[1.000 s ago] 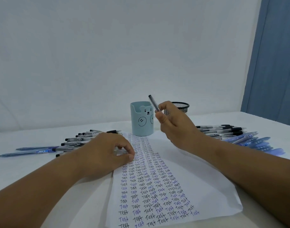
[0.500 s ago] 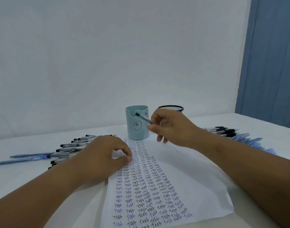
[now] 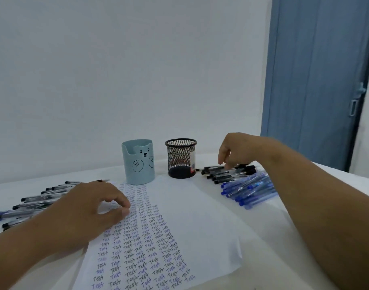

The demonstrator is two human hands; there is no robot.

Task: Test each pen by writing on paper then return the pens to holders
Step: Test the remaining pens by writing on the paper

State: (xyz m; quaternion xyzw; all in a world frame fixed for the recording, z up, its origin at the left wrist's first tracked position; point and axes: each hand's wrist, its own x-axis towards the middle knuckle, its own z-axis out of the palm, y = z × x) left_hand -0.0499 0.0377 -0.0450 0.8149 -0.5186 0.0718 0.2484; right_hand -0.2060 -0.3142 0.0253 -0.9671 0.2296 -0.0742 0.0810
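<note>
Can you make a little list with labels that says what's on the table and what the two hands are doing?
paper: white sheet covered in columns of "Test"
holders: blue bear cup, black mesh cup, no pens visible in either
right pile: black pens, blue pens
left pile: pens, mostly black
left hand: rests on paper
right hand: fingertips on black pens

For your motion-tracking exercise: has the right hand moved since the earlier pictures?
Yes. The right hand went from beside the bear holder rightward past the mesh holder.

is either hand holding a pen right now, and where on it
No pen is clearly held. The right hand reaches its fingertips onto the black pens; any pinch is unclear. The left hand rests on the paper.
</note>
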